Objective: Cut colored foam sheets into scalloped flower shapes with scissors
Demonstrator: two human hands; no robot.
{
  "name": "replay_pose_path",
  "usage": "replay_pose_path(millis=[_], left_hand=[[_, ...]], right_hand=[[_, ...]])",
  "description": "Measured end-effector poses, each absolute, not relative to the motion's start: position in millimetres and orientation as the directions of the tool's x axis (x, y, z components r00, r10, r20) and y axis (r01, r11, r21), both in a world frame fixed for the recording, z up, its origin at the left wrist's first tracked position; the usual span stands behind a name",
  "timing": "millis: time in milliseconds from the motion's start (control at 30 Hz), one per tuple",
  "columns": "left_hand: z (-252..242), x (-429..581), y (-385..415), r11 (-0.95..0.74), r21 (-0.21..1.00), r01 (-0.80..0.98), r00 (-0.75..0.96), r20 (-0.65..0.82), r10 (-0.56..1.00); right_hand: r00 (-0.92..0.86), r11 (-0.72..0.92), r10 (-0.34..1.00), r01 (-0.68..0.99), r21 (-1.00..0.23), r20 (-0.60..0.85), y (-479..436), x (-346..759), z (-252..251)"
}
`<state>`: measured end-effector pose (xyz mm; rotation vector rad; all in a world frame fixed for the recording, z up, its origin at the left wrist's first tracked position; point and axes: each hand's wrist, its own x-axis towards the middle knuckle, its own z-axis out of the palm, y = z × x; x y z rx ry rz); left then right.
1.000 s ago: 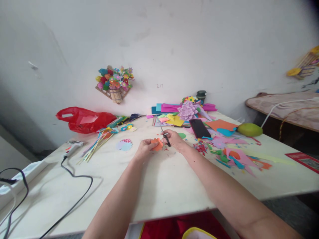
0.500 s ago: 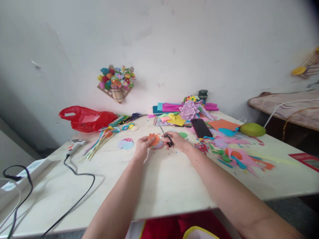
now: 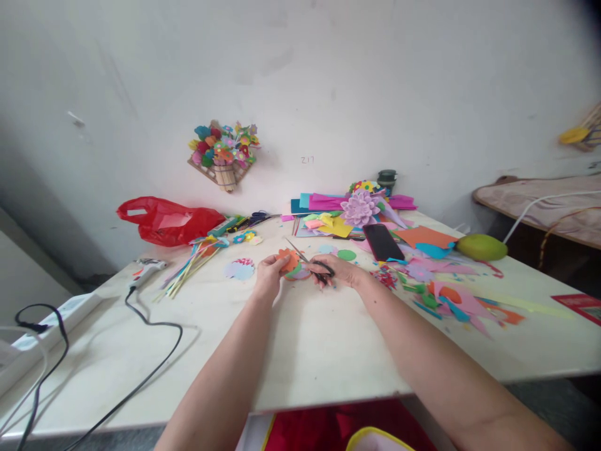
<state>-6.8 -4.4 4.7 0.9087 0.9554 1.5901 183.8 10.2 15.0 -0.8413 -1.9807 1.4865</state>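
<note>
An orange flower-shaped cutout (image 3: pixel 290 258) with a scalloped edge is pinched in my left hand (image 3: pixel 271 270), a little above the table. My right hand (image 3: pixel 334 270) grips a pair of black-handled scissors (image 3: pixel 301 253), whose blades point up and left at the right edge of the orange piece. Whether the blades touch it I cannot tell. Under the hands lie pale and green cutouts, partly covered by the fingers. Left of my left hand rests a light blue round cutout (image 3: pixel 238 270) with red-patterned scraps on it. A green circle (image 3: pixel 347 255) lies just beyond my right hand.
Coloured scraps (image 3: pixel 462 302), a black phone (image 3: pixel 384 242) and a green mango-like fruit (image 3: pixel 482 247) lie on the right. A red plastic bag (image 3: pixel 169 220), thin strips (image 3: pixel 190 269) and a corded glue gun (image 3: pixel 148 273) are on the left. A purple flower (image 3: pixel 360 207) sits at the back.
The scissors have swung from pointing steeply upward to leaning left, their tips now by the orange cutout. My left hand keeps hold of the cutout. The whole view has shifted slightly.
</note>
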Motion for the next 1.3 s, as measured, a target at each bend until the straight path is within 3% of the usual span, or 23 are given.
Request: replay_pose_path(millis=[1000, 1300], left_hand=[[7.9, -7.9, -7.2, -0.119, 0.918, -0.379, -0.116, 0.081, 0.99], [6.6, -8.4, -5.9, -0.119, 0.922, -0.37, -0.115, 0.082, 0.99]], right_hand=[[-0.673, 0.266, 0.739, 0.242, -0.933, 0.036, 12.1, 186.7, 17.5], [-0.637, 0.218, 0.77, 0.264, -0.94, 0.0, 15.0, 184.7, 13.7]])
